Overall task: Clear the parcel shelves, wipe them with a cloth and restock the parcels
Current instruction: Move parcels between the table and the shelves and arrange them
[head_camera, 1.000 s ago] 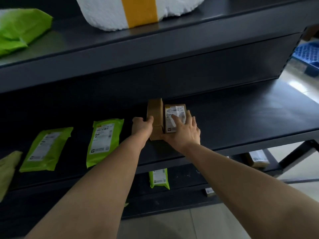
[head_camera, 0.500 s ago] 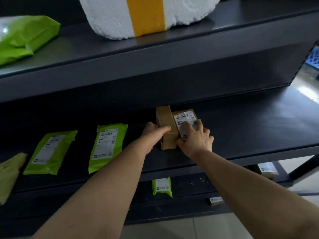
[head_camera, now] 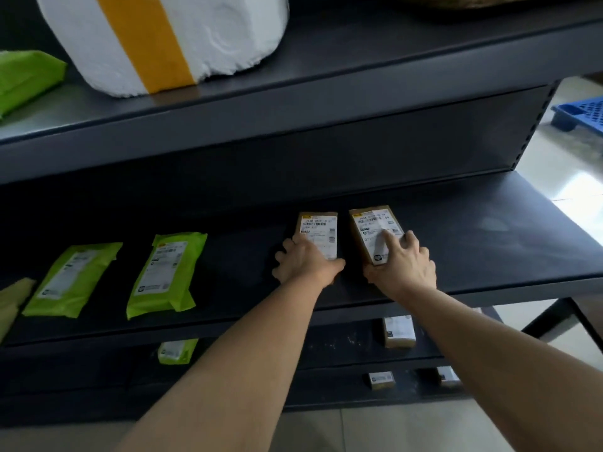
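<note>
Two small brown cardboard parcels with white labels lie flat, side by side, on the dark middle shelf (head_camera: 489, 243). My left hand (head_camera: 305, 261) rests on the near end of the left parcel (head_camera: 318, 225), fingers curled over it. My right hand (head_camera: 401, 264) lies on the near end of the right parcel (head_camera: 370, 228), fingers spread across its label. A narrow gap separates the two parcels. No cloth is in view.
Two green mailer bags (head_camera: 168, 272) (head_camera: 73, 277) lie left on the same shelf, a yellowish bag (head_camera: 13, 301) at the far left. A white foam box with yellow tape (head_camera: 163, 37) sits on the upper shelf. Small parcels (head_camera: 399, 332) lie on lower shelves. A blue crate (head_camera: 584, 114) stands on the floor at right.
The left parcel stood on its edge against the right one; it now lies flat, label up. The two parcels have come apart, one under each hand.
</note>
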